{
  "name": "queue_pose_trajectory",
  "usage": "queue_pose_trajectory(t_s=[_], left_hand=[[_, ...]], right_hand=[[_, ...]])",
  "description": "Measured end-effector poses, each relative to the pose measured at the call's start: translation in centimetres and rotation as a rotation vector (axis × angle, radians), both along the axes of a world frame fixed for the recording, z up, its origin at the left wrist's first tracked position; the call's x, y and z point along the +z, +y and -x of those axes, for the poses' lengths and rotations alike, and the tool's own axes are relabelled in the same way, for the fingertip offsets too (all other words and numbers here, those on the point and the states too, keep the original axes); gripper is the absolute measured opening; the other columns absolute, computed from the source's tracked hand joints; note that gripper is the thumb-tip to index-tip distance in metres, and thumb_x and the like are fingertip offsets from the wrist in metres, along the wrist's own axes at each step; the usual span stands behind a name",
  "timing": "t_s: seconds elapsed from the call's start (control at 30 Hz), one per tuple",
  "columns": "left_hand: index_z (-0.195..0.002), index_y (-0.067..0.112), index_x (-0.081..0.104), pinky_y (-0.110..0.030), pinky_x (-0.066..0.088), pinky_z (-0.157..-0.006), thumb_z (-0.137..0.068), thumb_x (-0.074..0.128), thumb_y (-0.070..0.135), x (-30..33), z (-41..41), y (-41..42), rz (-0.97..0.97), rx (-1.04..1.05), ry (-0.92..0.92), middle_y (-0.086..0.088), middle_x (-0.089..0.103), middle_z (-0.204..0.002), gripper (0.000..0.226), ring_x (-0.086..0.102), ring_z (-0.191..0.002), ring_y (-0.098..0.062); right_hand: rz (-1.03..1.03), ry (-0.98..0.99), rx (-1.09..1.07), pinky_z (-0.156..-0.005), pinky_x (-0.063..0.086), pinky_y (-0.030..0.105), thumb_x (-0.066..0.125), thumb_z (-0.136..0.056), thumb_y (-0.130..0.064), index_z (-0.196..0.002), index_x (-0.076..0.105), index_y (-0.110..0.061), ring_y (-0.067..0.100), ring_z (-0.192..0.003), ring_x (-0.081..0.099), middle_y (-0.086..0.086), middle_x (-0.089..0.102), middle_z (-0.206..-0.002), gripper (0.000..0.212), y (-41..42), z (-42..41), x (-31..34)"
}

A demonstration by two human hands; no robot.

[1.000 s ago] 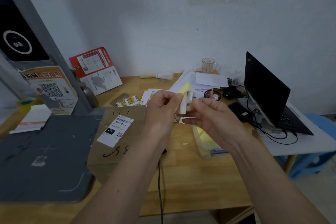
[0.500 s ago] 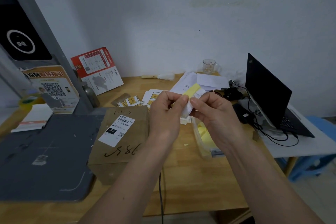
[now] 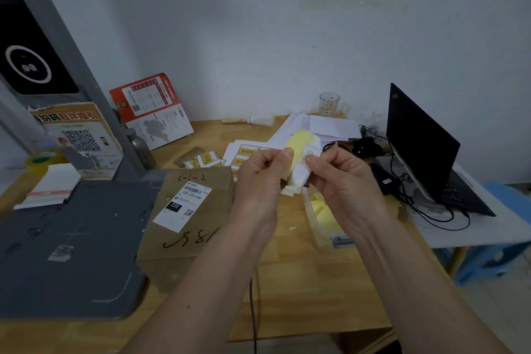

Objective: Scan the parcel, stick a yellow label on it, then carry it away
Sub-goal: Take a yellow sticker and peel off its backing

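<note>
Above the wooden desk, the left hand pinches a pale yellow paper label by thumb and forefinger, while the right hand pinches the white backing strip just beside it. Below and left of the left hand lies a brown cardboard parcel with a white barcode sticker; under the right hand sits a clear plastic tray of yellow labels, and an open black laptop stands further right

Pale yellow label, brown parcel bearing white barcode sticker and black scrawl, tan wooden surface, dark grey mat, black laptop
</note>
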State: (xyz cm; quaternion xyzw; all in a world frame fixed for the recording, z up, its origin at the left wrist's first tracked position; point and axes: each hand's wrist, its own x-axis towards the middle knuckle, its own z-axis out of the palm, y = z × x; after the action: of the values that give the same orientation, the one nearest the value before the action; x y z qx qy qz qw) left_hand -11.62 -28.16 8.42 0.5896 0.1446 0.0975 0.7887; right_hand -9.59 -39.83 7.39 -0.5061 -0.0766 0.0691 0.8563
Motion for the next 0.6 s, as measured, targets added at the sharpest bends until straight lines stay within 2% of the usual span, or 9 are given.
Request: queue_pose_trajectory(t_s=[0.07, 0.13, 0.2, 0.3, 0.5, 0.6], left_hand=[[-0.088, 0.006, 0.065, -0.036, 0.051, -0.079, -0.089, 0.063, 0.022, 0.07, 0.02, -0.02, -0.113, -0.004, -0.034, -0.008, 0.066, -0.085, 0.016, 0.060, -0.080, -0.017], [-0.092, 0.009, 0.066, -0.020, 0.052, -0.069, -0.086, 0.066, 0.025, 0.25, 0.09, -0.05, -0.203, -0.007, -0.081, -0.002, 0.067, -0.087, 0.017, 0.061, -0.073, -0.004], [-0.091, 0.011, 0.068, -0.009, 0.049, -0.061, -0.085, 0.068, 0.021, 0.43, 0.15, -0.01, -0.272, -0.012, -0.115, 0.000, 0.069, -0.086, 0.012, 0.061, -0.069, 0.001], [-0.087, 0.009, 0.068, -0.012, 0.049, -0.062, -0.086, 0.067, 0.018, 0.37, 0.20, 0.12, -0.278, 0.006, -0.109, -0.003, 0.069, -0.084, 0.009, 0.060, -0.072, -0.006], [-0.083, 0.009, 0.068, -0.037, 0.052, -0.073, -0.085, 0.069, 0.020, 0.18, 0.30, 0.04, -0.174, 0.038, -0.056, -0.009, 0.069, -0.084, 0.011, 0.061, -0.076, -0.018], [-0.083, 0.009, 0.067, -0.032, 0.051, -0.067, -0.085, 0.068, 0.020, 0.26, 0.28, 0.20, -0.138, 0.058, -0.042, -0.007, 0.068, -0.082, 0.012, 0.060, -0.074, -0.017]], right_hand=[[0.088, -0.025, -0.049, -0.076, 0.056, 0.036, 0.065, -0.078, 0.002, -0.066, 0.055, -0.003, 0.025, -0.072, 0.064, 0.014, 0.067, -0.074, 0.017, -0.18, -0.03, -0.05], [0.179, -0.051, -0.083, -0.081, 0.055, 0.042, 0.067, -0.079, 0.001, -0.068, 0.059, -0.003, 0.027, -0.073, 0.063, 0.014, 0.066, -0.072, 0.015, -0.28, 0.07, -0.04], [0.223, -0.060, -0.096, -0.085, 0.054, 0.045, 0.069, -0.079, 0.000, -0.069, 0.061, -0.004, 0.030, -0.077, 0.062, 0.016, 0.066, -0.074, 0.013, -0.22, 0.33, 0.07], [0.227, -0.048, -0.091, -0.086, 0.054, 0.044, 0.068, -0.079, 0.001, -0.070, 0.059, -0.002, 0.029, -0.078, 0.062, 0.018, 0.065, -0.075, 0.013, -0.06, 0.70, 0.29], [0.151, -0.005, -0.030, -0.084, 0.055, 0.042, 0.065, -0.080, 0.004, -0.066, 0.057, -0.002, 0.030, -0.078, 0.064, 0.016, 0.065, -0.074, 0.017, -0.10, 0.94, 0.58], [0.106, 0.007, 0.009, -0.077, 0.058, 0.036, 0.062, -0.081, 0.005, -0.065, 0.055, -0.002, 0.027, -0.075, 0.066, 0.013, 0.067, -0.072, 0.019, -0.15, 0.95, 0.68]])
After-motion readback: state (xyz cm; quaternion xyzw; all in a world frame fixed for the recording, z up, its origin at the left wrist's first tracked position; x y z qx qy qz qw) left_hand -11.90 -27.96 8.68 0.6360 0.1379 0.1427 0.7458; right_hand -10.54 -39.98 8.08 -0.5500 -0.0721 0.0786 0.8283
